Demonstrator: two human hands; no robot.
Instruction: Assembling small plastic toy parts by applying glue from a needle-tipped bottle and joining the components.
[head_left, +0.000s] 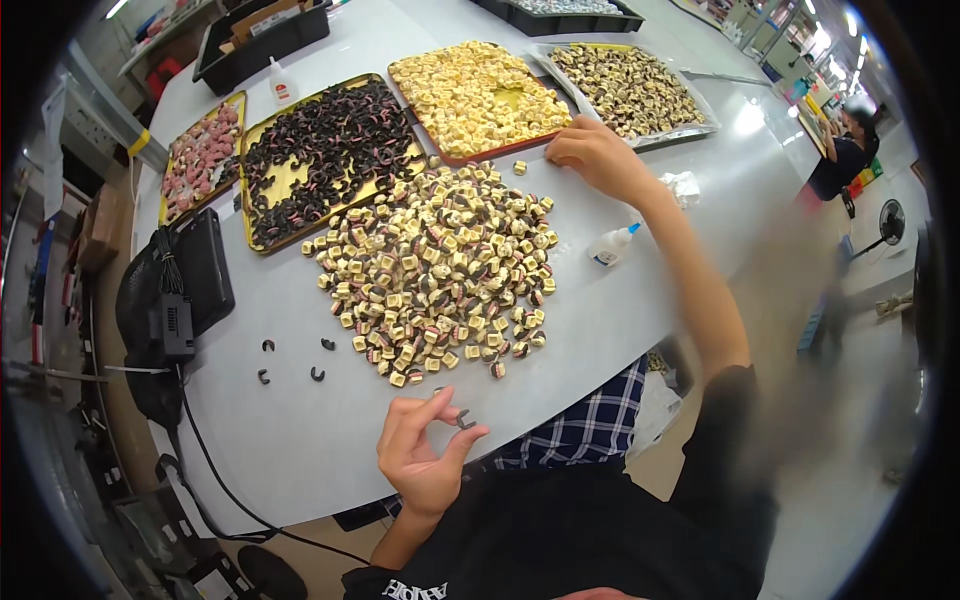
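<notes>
My left hand is near the table's front edge, pinching a small dark C-shaped piece between thumb and forefinger. Farther off, my right hand has its fingers bent together beside the corner of a tray of cream pieces; whatever they hold, if anything, is hidden. A single small cream-and-dark piece lies just left of those fingertips. Between the hands spreads a large heap of small cream, dark and pink assembled pieces. Several loose dark C-shaped pieces lie left of the heap.
Trays of dark C-shaped pieces, pink pieces and dark-and-cream pieces line the far side. A blue-tipped glue bottle lies at right, a white bottle stands behind. A black device with a cable sits left.
</notes>
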